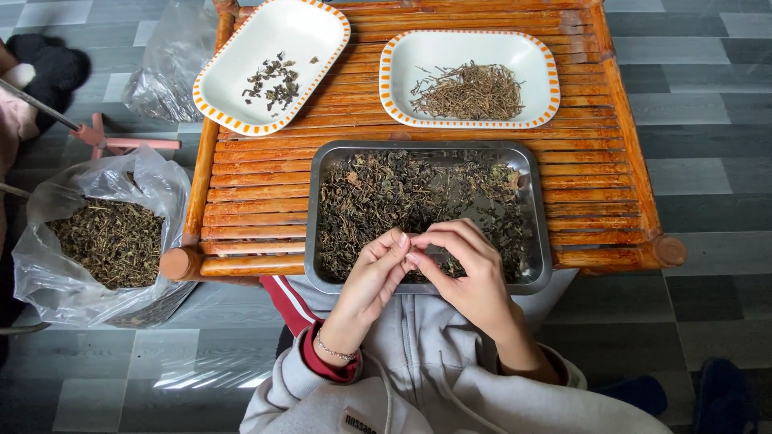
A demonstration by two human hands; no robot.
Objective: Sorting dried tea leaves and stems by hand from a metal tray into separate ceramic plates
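left hand [371,273]: fingers curled, thumb and fingertips pinched together against the right hand's, just above the near edge of the metal tray [323,265]; whatever small bit it grips is too tiny to make out.
right hand [466,269]: also curled into a pinch, fingertips meeting the left hand's; likely holding the same scrap of dried herb, but i cannot tell for sure.
dried herbs [386,197]: a loose layer of dark leaves and stems spread across the tray, thinner toward the right, where bare metal shows.
left dish [322,28]: white with an orange rim, holds only a small scatter of dark leaf pieces.
right dish [418,48]: same kind, holds a fuller heap of pale stems.
progress: judging by the piles, sorting looks early; most of the herbs remain unsorted in the tray.
plastic bag [48,265]: on the floor to the left, open, full of more herbs.
bamboo table [257,185]: carries the tray and both dishes.
hard to see: the pinched piece itself; the tray's near rim is partly behind the hands; a pink object at far left is cut off.
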